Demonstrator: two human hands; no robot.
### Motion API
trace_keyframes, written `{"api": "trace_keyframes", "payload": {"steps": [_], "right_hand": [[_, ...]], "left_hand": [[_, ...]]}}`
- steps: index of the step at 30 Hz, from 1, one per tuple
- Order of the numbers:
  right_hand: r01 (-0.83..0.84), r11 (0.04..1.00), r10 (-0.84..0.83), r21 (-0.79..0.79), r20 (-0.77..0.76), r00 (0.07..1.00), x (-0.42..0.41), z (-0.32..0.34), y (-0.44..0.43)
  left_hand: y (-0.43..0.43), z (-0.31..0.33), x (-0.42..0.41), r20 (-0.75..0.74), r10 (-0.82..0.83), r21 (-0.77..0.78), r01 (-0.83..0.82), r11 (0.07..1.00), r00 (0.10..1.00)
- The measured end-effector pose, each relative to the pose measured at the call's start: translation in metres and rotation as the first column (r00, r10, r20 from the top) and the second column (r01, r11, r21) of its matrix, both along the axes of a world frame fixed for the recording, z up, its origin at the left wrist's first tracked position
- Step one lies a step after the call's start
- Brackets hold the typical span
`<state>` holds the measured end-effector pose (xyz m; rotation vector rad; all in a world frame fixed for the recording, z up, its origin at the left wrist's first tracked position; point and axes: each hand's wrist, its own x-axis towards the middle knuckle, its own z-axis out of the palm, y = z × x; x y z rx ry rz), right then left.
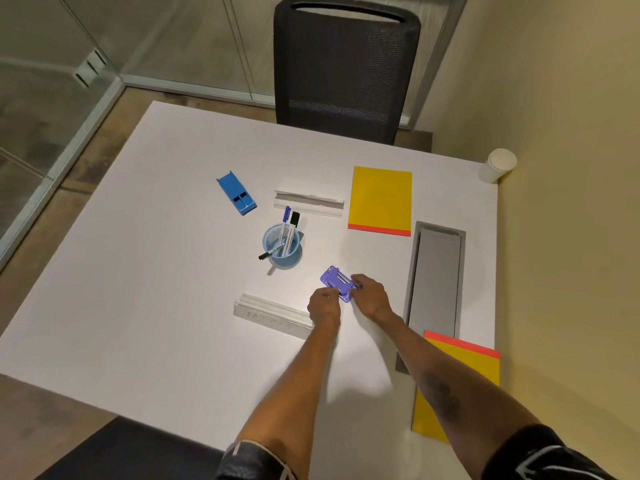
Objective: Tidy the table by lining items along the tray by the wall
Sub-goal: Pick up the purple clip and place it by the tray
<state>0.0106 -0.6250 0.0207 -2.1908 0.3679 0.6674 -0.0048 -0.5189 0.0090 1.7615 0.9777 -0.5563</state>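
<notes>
A small purple hole punch (335,279) lies on the white table (156,271), left of the grey recessed tray (437,278) by the wall. My left hand (323,304) pinches its near left edge and my right hand (369,295) grips its right end. A blue cup (282,245) with several markers stands further off. A blue plastic holder (237,192) lies at the far left. Two white strips rest on the table: one (309,203) beyond the cup, one (272,315) beside my left wrist. A yellow pad (380,201) lies beyond the tray and another (460,386) near it.
A white paper cup (497,165) stands in the far right corner against the yellow wall. A black mesh chair (343,67) is pushed against the table's far edge. Glass partitions run along the left side of the room.
</notes>
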Motion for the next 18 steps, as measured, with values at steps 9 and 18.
{"api": "trace_keyframes", "payload": {"steps": [9, 18], "right_hand": [[-0.038, 0.999, 0.037, -0.024, -0.018, 0.999, 0.003, -0.006, 0.003], [0.064, 0.998, -0.063, 0.028, -0.023, 0.998, -0.003, -0.006, 0.002]], "left_hand": [[-0.006, -0.003, 0.014, -0.036, 0.061, 0.037, -0.059, 0.998, 0.998], [-0.009, -0.001, 0.012, 0.0, 0.049, 0.018, -0.049, 0.999, 0.999]]}}
